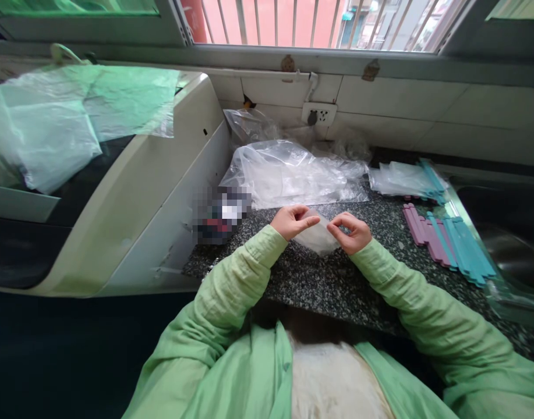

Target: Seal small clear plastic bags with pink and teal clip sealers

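Observation:
Between my two hands, a small translucent plastic bag (pixel 318 237) hangs over the speckled dark countertop (pixel 293 288). My left hand (pixel 292 221) pinches its left side, thumb laid along the upper edge. On the right side, my right hand (pixel 350 231) grips the bag between thumb and curled fingers. The bag looks flat, and I cannot make out anything inside it. Just behind my hands lies a large clear plastic bag (pixel 293 174) holding whitish, thin contents.
To the right are pink sticks (pixel 428 235) and teal sticks (pixel 465 247), with small filled bags (pixel 402 179) behind them. A sink (pixel 511 250) borders these. A bulky beige machine (pixel 162 192) stands left, plastic sheeting (pixel 66 116) on top. A socket (pixel 319 114) is on the wall.

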{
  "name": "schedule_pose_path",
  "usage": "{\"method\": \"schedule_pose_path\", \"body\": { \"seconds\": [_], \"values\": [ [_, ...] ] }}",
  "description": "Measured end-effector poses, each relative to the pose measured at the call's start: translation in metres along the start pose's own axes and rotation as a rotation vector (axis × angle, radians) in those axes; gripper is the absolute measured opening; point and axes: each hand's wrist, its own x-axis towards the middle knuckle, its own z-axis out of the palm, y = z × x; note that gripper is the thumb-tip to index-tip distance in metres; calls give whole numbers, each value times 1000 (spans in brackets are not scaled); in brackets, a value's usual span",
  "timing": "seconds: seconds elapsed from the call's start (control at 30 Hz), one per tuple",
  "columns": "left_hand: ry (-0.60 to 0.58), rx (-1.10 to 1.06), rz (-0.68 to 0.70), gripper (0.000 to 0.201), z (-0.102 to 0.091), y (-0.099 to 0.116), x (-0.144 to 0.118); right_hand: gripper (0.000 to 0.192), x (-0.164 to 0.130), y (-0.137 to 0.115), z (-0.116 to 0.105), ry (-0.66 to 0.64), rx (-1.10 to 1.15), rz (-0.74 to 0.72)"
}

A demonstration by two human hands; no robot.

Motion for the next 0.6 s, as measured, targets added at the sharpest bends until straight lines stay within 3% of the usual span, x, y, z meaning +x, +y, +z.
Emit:
{"method": "schedule_pose_path", "body": {
  "seconds": [0.3,0.6],
  "values": [
    [93,13,33,31,0,5,0,18,0,2,1,52,30,44],
    [46,-42,-1,31,0,4,0,15,1,0,1,18,42,98]
  ]
}}
